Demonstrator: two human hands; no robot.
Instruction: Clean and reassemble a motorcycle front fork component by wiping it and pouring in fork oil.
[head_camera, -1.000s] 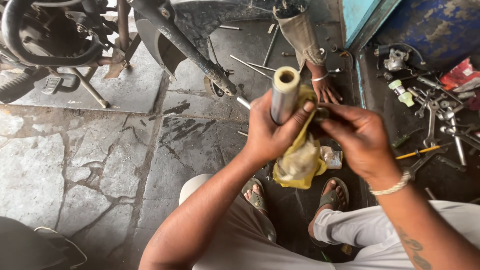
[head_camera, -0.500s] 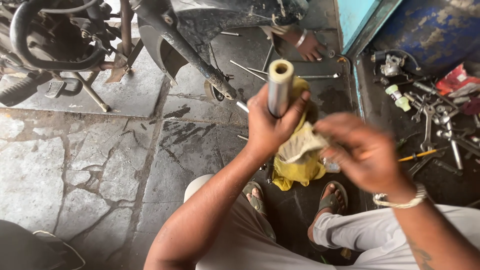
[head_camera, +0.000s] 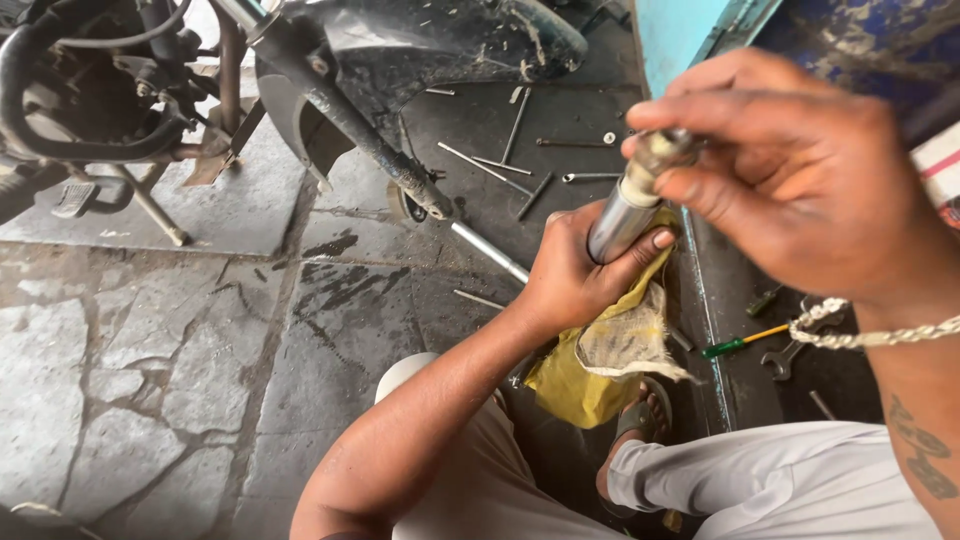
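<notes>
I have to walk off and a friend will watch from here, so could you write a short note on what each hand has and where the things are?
Left hand: wrapped round a metal tube, holding it upright with a yellow rag bunched below it.
Right hand: fingertips pinched on the tube's top end; blurred, so the grip is unclear.
Nearby: loose rods and a spanner on the dark floor, a green-handled screwdriver by the right wrist, a stripped motorbike frame ahead.
Done or left: cannot be judged from this view.
</notes>
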